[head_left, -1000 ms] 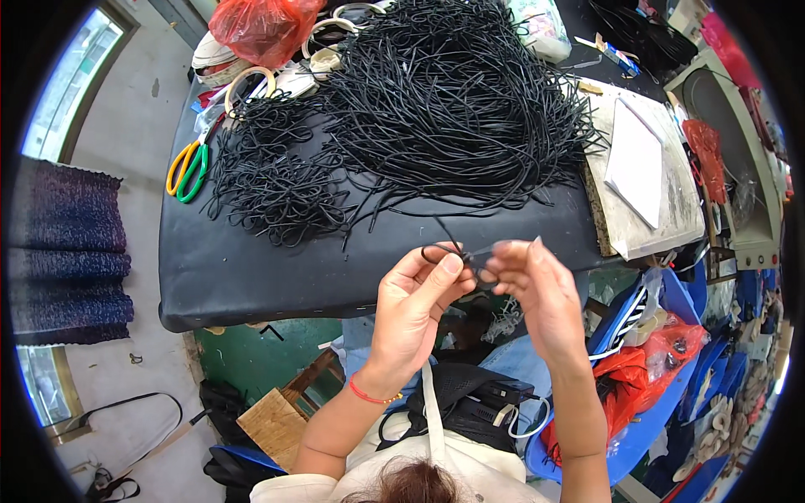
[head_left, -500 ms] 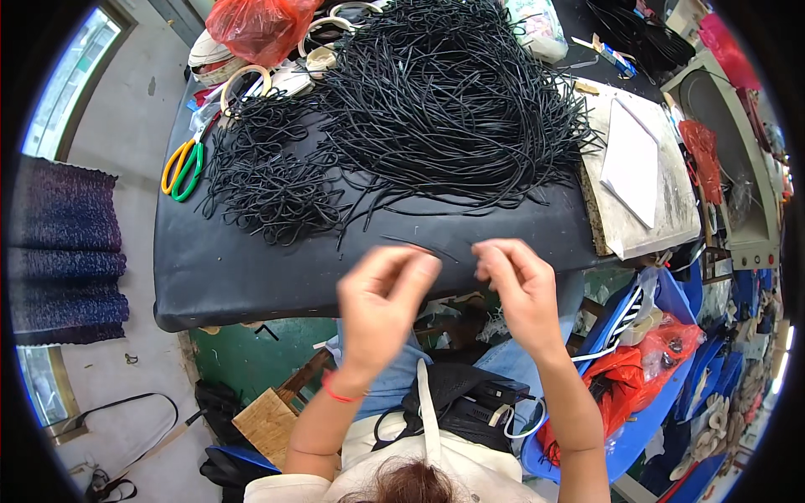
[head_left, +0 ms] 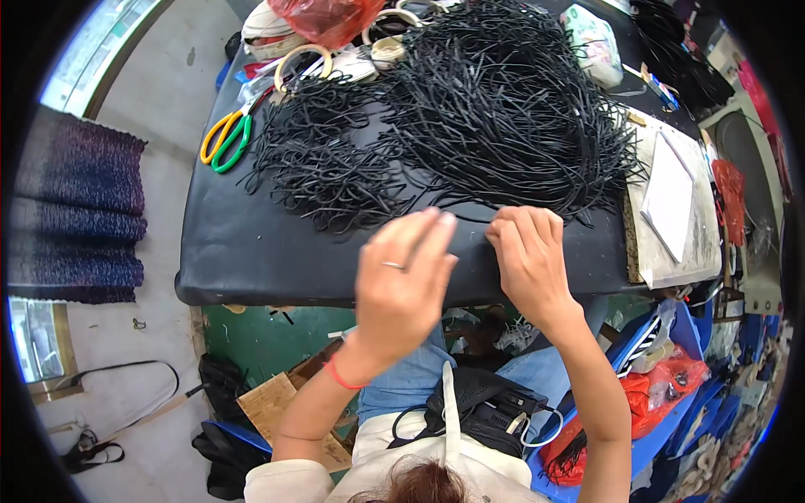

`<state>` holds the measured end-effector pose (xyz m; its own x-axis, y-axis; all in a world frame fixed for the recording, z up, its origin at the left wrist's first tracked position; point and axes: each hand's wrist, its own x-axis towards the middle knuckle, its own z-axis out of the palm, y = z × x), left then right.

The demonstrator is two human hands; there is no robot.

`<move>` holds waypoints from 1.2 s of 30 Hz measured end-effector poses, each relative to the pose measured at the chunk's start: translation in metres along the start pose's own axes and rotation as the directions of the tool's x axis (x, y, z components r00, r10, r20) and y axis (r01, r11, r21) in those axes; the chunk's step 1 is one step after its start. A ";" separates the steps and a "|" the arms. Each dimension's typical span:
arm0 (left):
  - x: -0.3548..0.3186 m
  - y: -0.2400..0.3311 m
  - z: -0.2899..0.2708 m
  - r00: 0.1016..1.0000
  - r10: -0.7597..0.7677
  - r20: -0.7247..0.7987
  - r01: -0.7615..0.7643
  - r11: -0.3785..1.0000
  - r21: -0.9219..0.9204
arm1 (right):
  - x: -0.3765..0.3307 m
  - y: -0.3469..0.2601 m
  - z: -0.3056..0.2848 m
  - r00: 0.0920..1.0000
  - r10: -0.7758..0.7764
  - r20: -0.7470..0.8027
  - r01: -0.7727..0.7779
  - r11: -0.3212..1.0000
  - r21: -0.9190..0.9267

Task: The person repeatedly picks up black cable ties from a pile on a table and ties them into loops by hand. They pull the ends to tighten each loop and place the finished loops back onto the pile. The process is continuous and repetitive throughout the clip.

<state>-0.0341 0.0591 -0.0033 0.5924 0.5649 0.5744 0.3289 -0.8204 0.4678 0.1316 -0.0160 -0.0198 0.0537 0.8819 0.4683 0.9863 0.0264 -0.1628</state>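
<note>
A large heap of long black cords lies across the black-covered table. To its left is a smaller pile of looped black cords. My left hand, with a ring and a red wrist string, is closed at the fingertips by the near edge of the piles. Opposite it, my right hand is closed too, its fingers bent down and pressed together. A thin black cord runs between the fingertips of both hands. The exact grip is partly hidden behind my fingers.
Scissors with yellow and green handles lie at the table's left. Tape rolls and a red plastic bag stand behind. A pale board with white paper sits at the right. A blue tub holds red bags below.
Both hands have moved forward over the table, closer to the cord piles. My left hand has turned palm down. The whole view has shifted, so the table appears farther right and higher.
</note>
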 end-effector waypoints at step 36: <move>-0.003 0.036 0.024 0.608 -0.402 0.685 0.636 -0.270 -0.723 | -0.017 -0.039 -0.051 0.939 0.341 -0.047 -0.280 0.836 0.471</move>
<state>-0.0067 0.0256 -0.0042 0.7318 0.6126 -0.2987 -0.2437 0.6445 0.7247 0.0997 -0.0561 0.0230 0.3941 0.8152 0.4245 0.7361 -0.0033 -0.6769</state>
